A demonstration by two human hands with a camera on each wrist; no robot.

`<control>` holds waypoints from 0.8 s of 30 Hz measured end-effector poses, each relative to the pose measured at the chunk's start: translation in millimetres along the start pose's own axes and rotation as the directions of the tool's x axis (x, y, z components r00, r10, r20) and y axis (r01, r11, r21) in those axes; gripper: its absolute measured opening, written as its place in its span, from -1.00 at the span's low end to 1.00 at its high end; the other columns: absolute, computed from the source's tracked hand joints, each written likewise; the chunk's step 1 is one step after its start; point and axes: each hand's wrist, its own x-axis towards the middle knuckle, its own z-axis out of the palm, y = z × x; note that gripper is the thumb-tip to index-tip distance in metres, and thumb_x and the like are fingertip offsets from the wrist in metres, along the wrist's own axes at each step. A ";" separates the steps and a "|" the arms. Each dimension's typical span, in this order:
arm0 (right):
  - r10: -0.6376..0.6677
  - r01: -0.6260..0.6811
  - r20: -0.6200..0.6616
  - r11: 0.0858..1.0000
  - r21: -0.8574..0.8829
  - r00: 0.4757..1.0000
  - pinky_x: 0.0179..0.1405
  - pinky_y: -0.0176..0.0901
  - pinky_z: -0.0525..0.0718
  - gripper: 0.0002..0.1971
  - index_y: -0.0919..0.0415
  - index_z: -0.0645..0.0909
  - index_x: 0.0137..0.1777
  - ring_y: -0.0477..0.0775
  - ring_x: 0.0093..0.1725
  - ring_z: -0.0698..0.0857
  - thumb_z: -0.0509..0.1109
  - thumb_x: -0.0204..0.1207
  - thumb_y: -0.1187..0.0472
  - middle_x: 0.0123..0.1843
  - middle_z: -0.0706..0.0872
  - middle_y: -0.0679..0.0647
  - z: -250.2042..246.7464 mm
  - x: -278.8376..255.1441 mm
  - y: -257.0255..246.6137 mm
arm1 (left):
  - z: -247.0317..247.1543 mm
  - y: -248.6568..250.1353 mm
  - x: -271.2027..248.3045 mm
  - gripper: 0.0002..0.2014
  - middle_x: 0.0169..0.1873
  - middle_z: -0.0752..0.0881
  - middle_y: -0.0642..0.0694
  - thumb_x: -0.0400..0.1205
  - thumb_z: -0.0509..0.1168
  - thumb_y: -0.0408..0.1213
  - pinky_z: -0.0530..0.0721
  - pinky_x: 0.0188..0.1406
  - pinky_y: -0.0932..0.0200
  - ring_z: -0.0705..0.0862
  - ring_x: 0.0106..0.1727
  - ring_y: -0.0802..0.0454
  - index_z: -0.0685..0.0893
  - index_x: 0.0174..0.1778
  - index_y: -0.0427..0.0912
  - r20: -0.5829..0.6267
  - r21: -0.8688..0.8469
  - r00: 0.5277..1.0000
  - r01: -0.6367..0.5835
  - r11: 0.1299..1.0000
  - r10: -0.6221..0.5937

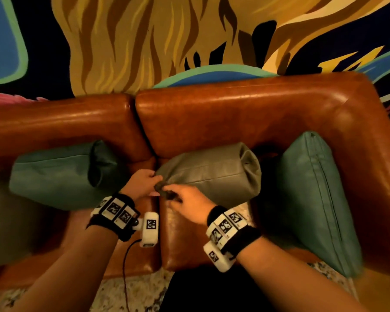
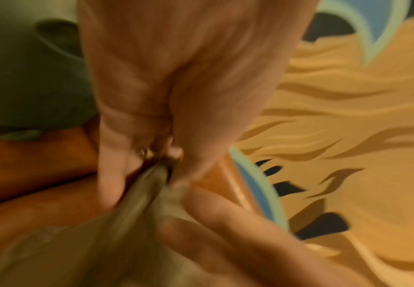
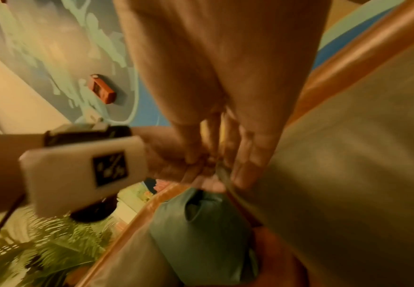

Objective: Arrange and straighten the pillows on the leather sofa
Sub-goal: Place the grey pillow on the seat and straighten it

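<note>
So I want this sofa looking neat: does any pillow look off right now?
Yes. The grey-olive pillow in the middle lies slumped, its left corner bunched where the left hand and right hand pinch it. The teal pillow to its left is dented too.

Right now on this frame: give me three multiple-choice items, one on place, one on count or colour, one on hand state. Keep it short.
1. Where is the grey-olive leather pillow?
A. On the floor
B. On the brown leather sofa, between two teal pillows
C. On the sofa arm

2. How many teal leather pillows show in the head view?
A. Two
B. Four
C. None

3. What are the left hand and right hand doing?
A. Both hang free
B. Only the right touches a pillow
C. Both pinch the grey-olive pillow's near-left corner

Key: 1 B, teal pillows at left and right flank it; 2 A, those two; 3 C, both wrist views show fingers closed on the corner.
</note>
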 end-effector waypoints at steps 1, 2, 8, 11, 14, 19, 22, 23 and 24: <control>0.008 -0.007 -0.082 1.000 0.008 0.997 0.36 -0.12 0.56 -0.61 0.22 0.62 0.41 0.18 0.27 0.70 0.41 0.58 0.30 0.27 0.75 0.21 -9.9 -0.3 10.7 | -0.9 -9.9 7.2 -0.83 -0.05 0.72 -0.40 0.74 0.28 -0.34 0.78 0.11 -0.34 0.78 -0.01 -0.21 0.64 -0.15 -0.30 -0.057 -0.022 0.998 0.008 1.000 -0.009; 0.028 -0.027 -0.274 1.000 0.005 0.961 0.34 -0.08 0.57 -0.67 0.23 0.67 0.32 0.21 0.21 0.72 0.38 0.56 0.34 0.18 0.78 0.22 -22.8 0.7 24.5 | -2.1 -16.4 9.9 -0.84 0.04 0.74 -0.42 0.75 0.26 -0.31 0.75 0.15 -0.38 0.77 0.09 -0.29 0.66 -0.10 -0.25 -0.101 -0.041 0.995 0.020 0.999 -0.024; 0.348 -0.548 -0.595 0.814 -0.191 0.725 0.34 0.21 0.47 -0.61 0.20 0.52 0.45 0.47 0.34 0.49 0.24 0.62 0.31 0.42 0.53 0.33 -111.4 4.7 111.1 | 5.3 -30.6 11.9 -0.64 0.21 0.69 -0.37 0.77 0.20 -0.01 0.84 -0.15 -0.16 0.76 0.14 -0.29 0.57 0.25 -0.26 -0.207 -0.030 0.977 0.050 0.998 -0.055; 0.368 -0.500 -0.347 0.724 -0.476 0.863 0.32 0.22 0.50 -0.64 0.14 0.52 0.45 0.38 0.41 0.46 0.20 0.70 0.13 0.48 0.51 0.26 -122.5 13.6 117.1 | 14.1 -20.1 8.0 -0.56 0.10 0.69 -0.21 0.71 0.25 0.13 0.77 -0.27 0.02 0.74 0.06 -0.18 0.55 0.18 -0.23 -0.229 0.050 0.973 0.014 0.999 -0.002; 0.399 -0.488 -0.283 0.671 -0.558 0.872 0.30 0.20 0.55 -0.67 0.17 0.58 0.37 0.37 0.39 0.56 0.26 0.66 0.11 0.39 0.61 0.28 -127.3 20.7 115.8 | 14.8 -18.0 7.0 -0.59 0.10 0.72 -0.25 0.71 0.28 0.06 0.66 0.08 -0.04 0.69 0.15 -0.24 0.59 0.15 -0.27 -0.283 0.194 0.955 -0.031 0.981 0.086; 0.375 -0.192 -0.581 0.916 0.352 0.722 0.07 0.11 0.68 -0.89 0.18 0.76 -0.02 0.16 -0.06 0.76 0.43 0.59 0.19 -0.11 0.84 0.12 -149.6 -7.4 143.7 | -0.7 -33.6 17.5 -0.43 -0.18 0.77 -0.29 0.57 0.33 0.27 0.72 0.02 -0.18 0.76 -0.05 -0.33 0.65 -0.19 -0.30 -0.355 0.248 0.928 -0.027 0.968 0.117; 0.577 0.159 -0.501 0.540 0.827 0.646 -0.13 -0.12 0.74 -0.90 0.20 0.68 0.02 -0.05 -0.16 0.78 0.33 0.67 0.33 -0.17 0.84 -0.01 -150.7 -39.2 148.6 | -0.9 -25.9 12.4 -0.40 -0.36 0.72 -0.25 0.55 0.35 0.31 0.77 -0.14 -0.20 0.75 -0.24 -0.29 0.58 -0.36 -0.25 -0.405 0.214 0.908 -0.020 0.977 0.108; 0.613 0.157 -0.424 0.440 0.884 0.667 -0.14 -0.14 0.75 -0.87 0.20 0.68 0.08 -0.04 -0.13 0.79 0.31 0.67 0.35 -0.11 0.84 0.03 -146.3 -47.6 149.5 | 3.7 -22.1 10.7 -0.43 -0.34 0.70 -0.21 0.60 0.33 0.26 0.72 -0.12 -0.14 0.72 -0.22 -0.24 0.59 -0.33 -0.26 -0.391 0.237 0.911 -0.038 0.971 0.131; 0.640 0.111 -0.363 0.399 0.910 0.677 -0.12 -0.13 0.75 -0.85 0.17 0.68 0.12 -0.01 -0.09 0.80 0.32 0.65 0.33 -0.06 0.84 0.05 -141.5 -53.5 151.6 | 10.1 -15.8 7.1 -0.46 -0.29 0.68 -0.19 0.65 0.30 0.21 0.63 -0.09 -0.06 0.67 -0.18 -0.19 0.59 -0.27 -0.28 -0.375 0.262 0.914 -0.056 0.963 0.156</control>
